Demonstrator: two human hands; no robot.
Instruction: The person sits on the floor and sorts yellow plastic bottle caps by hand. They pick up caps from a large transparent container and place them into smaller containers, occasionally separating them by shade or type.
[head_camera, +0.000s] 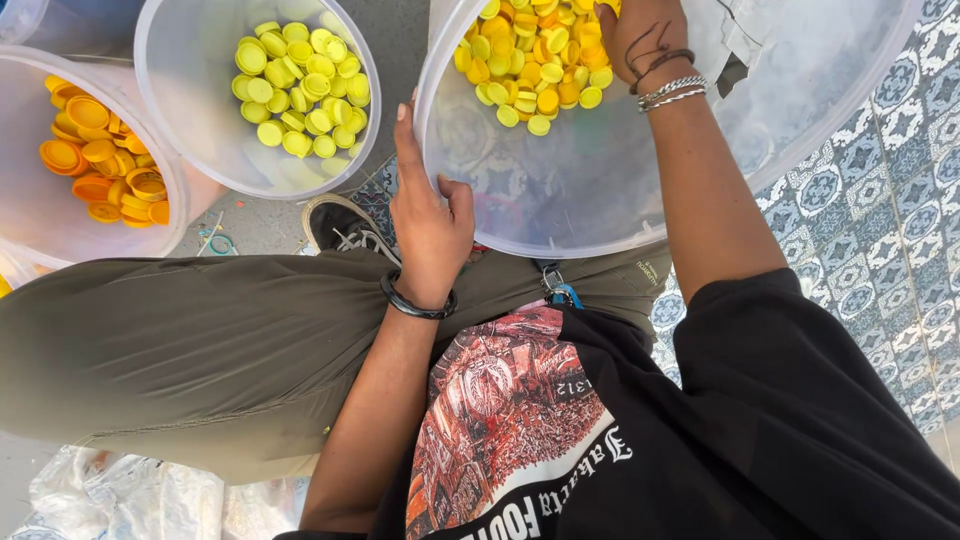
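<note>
Translucent white plastic is most of what we see: the big bucket (600, 190) on our lap, tilted toward us, w/ a mixed heap of yellow and orange caps (535, 65) piled at its far side and the near half of its bottom bare. Next in size, the mid bucket (190, 110) at top centre holds only the yellow-green caps (300, 90), a modest layer, plenty of wall showing. The left bucket (30, 200) holds only the orange caps (100, 165), also a shallow lot. So we'd judge the sorting partly done: two colours already split out, but a good heap of mixed caps left in the big one. Our left hand (430, 225) is clasped on the near rim of the big bucket, thumb inside, fingers outside, steadying it. Our right hand (640, 35) is down in the mixed heap, fingers buried among caps; can't tell if it's closed on any. Floor below: patterned tile (880, 230), bare concrete (250, 225) by the shoe (340, 225).
</note>
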